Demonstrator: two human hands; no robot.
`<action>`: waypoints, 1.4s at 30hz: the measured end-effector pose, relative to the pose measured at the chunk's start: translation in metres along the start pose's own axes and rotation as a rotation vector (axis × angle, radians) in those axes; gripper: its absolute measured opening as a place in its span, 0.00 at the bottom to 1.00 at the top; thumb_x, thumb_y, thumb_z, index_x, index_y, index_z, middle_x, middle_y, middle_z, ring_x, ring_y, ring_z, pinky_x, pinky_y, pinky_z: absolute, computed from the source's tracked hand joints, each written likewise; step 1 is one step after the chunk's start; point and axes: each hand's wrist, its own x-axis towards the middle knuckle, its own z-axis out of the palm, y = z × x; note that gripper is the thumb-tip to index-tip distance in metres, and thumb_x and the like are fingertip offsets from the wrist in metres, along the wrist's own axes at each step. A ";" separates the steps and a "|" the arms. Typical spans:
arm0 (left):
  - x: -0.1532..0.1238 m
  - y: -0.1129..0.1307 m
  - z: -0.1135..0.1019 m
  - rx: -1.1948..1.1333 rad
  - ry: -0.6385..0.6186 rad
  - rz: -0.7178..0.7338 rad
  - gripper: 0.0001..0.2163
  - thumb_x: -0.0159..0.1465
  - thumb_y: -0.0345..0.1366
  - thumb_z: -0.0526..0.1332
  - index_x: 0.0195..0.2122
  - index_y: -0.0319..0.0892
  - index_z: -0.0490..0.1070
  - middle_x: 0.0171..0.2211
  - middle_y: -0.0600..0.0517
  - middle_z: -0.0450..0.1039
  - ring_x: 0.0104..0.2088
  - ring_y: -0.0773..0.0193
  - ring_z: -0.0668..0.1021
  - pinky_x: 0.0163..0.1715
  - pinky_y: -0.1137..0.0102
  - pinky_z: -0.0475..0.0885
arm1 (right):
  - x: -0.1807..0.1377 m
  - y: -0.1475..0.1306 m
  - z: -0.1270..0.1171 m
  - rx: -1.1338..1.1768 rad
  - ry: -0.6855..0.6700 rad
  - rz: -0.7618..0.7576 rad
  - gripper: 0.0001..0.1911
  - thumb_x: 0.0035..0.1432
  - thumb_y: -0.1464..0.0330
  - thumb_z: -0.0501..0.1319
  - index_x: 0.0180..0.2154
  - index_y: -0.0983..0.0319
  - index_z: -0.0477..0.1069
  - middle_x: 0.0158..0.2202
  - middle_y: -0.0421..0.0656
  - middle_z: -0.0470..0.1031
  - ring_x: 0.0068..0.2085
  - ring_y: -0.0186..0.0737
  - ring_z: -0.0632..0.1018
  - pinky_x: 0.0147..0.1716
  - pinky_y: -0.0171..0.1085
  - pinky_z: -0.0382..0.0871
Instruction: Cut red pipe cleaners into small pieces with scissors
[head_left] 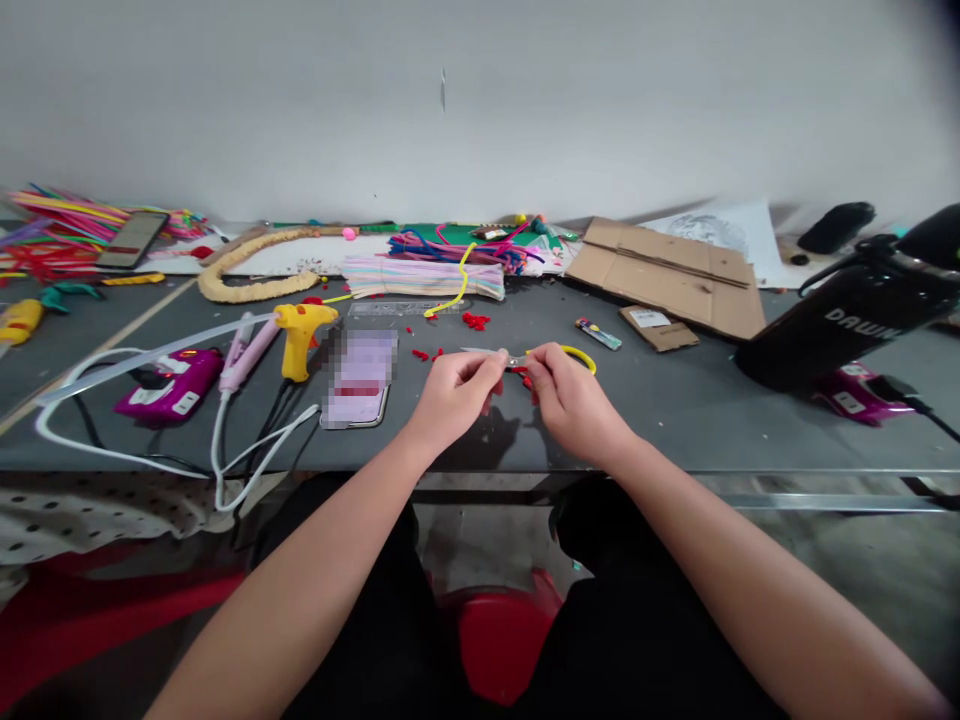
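My left hand [459,392] and my right hand [574,402] meet low over the front of the table, thumbs and fingers pinched together. What they pinch is too small and covered to make out; a bit of red shows between the fingertips. Right behind the fingers is a pair of scissors with yellow handles [583,355], blades to the left, partly hidden by both hands. Small red fuzzy pieces [475,321] lie scattered beyond the hands. A bent yellow pipe cleaner [463,283] rests across a bundle of pale pipe cleaners [420,279].
Left stand a yellow glue gun [298,335], a pink tool [244,360], a phone [361,380], looping cables and a purple power block [171,386]. Right are cardboard [667,275], a lighter [598,334] and a tall black bottle [840,315]. A wall closes off the back.
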 end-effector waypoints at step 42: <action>0.052 -0.056 -0.068 0.405 0.175 0.084 0.12 0.66 0.45 0.55 0.33 0.44 0.70 0.29 0.52 0.73 0.29 0.63 0.72 0.32 0.69 0.64 | 0.029 0.041 -0.033 -0.668 -0.446 0.234 0.14 0.46 0.59 0.64 0.32 0.60 0.67 0.33 0.49 0.75 0.31 0.46 0.73 0.25 0.39 0.57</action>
